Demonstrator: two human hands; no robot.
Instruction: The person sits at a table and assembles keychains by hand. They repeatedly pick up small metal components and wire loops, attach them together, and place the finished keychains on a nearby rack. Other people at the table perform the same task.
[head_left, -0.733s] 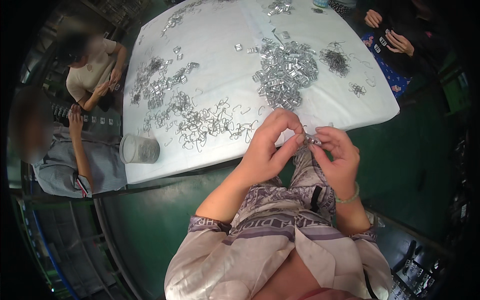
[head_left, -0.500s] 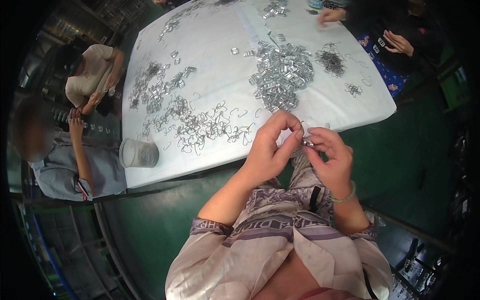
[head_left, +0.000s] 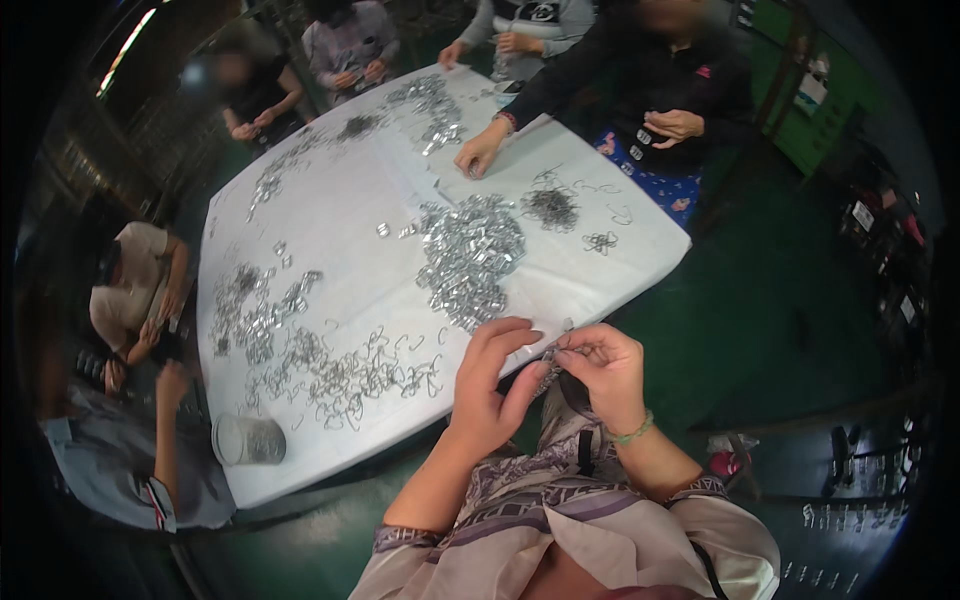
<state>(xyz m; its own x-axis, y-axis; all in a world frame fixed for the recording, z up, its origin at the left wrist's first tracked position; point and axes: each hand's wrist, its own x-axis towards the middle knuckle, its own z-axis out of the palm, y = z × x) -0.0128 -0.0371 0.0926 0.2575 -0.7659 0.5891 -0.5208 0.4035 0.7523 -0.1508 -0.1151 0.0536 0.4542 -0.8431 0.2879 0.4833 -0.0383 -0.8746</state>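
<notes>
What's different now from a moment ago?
The view has swung up, showing more people beyond the table. The left hand has opened from its pinch; the right hand still grips a small metal piece. A co-worker's hand has reached farther over the table. The clip pile, wire hooks and tub look unmoved.

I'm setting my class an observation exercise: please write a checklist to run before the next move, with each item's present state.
1. Right hand gripping the small metal piece: ok, pinched.
2. Left hand gripping too: cannot tell; its thumb is at the piece.
3. Metal pile nearby: ok, just beyond the hands.
4. Bent wires gathered neatly: not ok, scattered loosely.
5. Tub upright: ok.
6. Other hands off the table: not ok, a co-worker's hand is beyond the pile.
</notes>
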